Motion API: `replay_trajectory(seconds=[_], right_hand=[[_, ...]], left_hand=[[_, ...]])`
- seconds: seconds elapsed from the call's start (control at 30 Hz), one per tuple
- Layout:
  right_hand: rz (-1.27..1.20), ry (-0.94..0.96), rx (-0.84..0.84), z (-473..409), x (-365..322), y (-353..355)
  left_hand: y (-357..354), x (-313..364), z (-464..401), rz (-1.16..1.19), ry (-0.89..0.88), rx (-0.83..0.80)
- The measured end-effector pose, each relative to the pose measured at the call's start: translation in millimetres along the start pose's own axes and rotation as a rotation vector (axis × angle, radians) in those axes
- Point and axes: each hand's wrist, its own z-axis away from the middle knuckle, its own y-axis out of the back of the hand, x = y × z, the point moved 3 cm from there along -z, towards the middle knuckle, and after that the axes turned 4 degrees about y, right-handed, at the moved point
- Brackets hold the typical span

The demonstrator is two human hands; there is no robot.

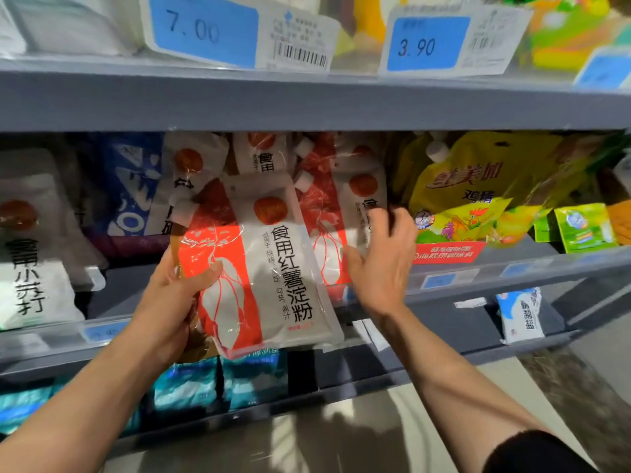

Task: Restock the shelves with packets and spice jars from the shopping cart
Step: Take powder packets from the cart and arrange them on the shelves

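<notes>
My left hand point(174, 295) grips a white and red starch packet point(269, 264) by its left edge, holding it tilted in front of the middle shelf point(512, 268). Behind it stand more packets of the same kind point(358, 206), leaning in a row on that shelf. My right hand point(382, 261) reaches into that row, its thumb and fingers around the edge of the rightmost standing packet. The shopping cart and the spice jars are out of view.
Yellow chicken-seasoning pouches point(467, 192) stand to the right, white baking-soda packets point(30, 240) to the left, a blue bag point(133, 186) behind. Blue price tags point(205, 29) hang on the upper shelf edge point(307, 104). Teal packets point(191, 384) and a salt bag point(522, 315) fill the lower shelf.
</notes>
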Motion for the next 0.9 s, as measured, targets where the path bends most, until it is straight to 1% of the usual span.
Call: replay_trajectory(seconds=[0.03, 0.07, 0.1, 0.13, 0.17, 0.2, 0.27, 0.3, 0.4, 0.47, 0.5, 0.53, 0.57, 0.6, 0.63, 0.67, 0.7, 0.73, 0.8, 0.87, 0.9], right_hand=[[0.046, 0.189, -0.047, 5.2, -5.5, -4.1], [0.080, 0.312, -0.179, 7.5, -8.5, -10.8], [0.120, 0.351, -0.333, 7.3, -8.0, -18.1], [0.164, 0.335, -0.492, 5.6, -5.9, -22.4], [0.213, 0.295, -0.612, 2.3, -1.0, -25.7], [0.253, 0.257, -0.686, -1.5, 4.4, -28.0], [0.288, 0.185, -0.771, -6.5, 10.4, -29.3], [0.284, 0.177, -0.790, -7.1, 9.8, -30.6], [0.211, 0.237, -0.846, -2.2, 0.7, -33.6], [0.169, 0.239, -0.826, -1.0, -0.6, -32.5], [0.133, 0.227, -0.755, -1.0, -2.1, -28.7], [0.057, 0.197, -0.650, -0.4, -5.3, -23.5], [-0.076, 0.131, -0.524, 0.7, -10.7, -16.2], [-0.238, 0.042, -0.434, 3.2, -18.2, -6.4], [-0.407, -0.041, -0.408, 7.2, -27.3, 2.1], [-0.569, -0.114, -0.448, 12.8, -38.6, 10.3], [-0.695, -0.171, -0.523, 18.7, -48.5, 14.9], [-0.746, -0.190, -0.588, 23.3, -56.7, 18.7], [-0.677, -0.219, -0.646, 27.4, -61.3, 22.1], [-0.579, -0.296, -0.654, 26.7, -61.2, 25.2], [-0.580, -0.338, -0.662, 26.5, -62.0, 28.1]], left_hand=[[-0.8, 0.4, 1.5, 0.000, 0.001, -0.001], [-0.8, 0.8, 2.5, 0.003, 0.001, -0.006], [-2.0, 1.5, 4.5, 0.010, 0.002, -0.007], [-1.9, 1.2, 5.4, 0.014, 0.005, -0.009], [-2.4, 1.5, 6.3, 0.014, 0.005, -0.008], [-1.9, 1.2, 6.4, 0.010, 0.000, -0.009], [-0.2, 0.4, 6.4, 0.000, -0.011, -0.006], [0.9, -0.4, 6.2, -0.004, -0.013, 0.005], [0.5, -2.1, 7.5, -0.014, -0.012, 0.036], [-0.7, -2.5, 9.3, -0.023, -0.021, 0.056], [-1.0, -2.5, 10.9, -0.023, -0.023, 0.067], [-1.6, -2.1, 12.3, -0.021, -0.021, 0.075], [-2.1, -2.3, 13.7, -0.018, -0.019, 0.081], [-3.3, -2.3, 15.7, -0.016, -0.019, 0.082], [-4.3, -2.2, 18.1, -0.020, -0.024, 0.086], [-5.9, -1.7, 21.2, -0.026, -0.033, 0.086], [-7.4, -1.6, 23.9, -0.026, -0.040, 0.086], [-8.0, -1.4, 26.8, -0.025, -0.040, 0.087], [-8.6, -0.2, 32.8, -0.031, -0.018, 0.111], [-10.3, 1.5, 37.8, -0.045, 0.015, 0.119], [-13.5, 3.3, 40.3, -0.040, 0.030, 0.111]])
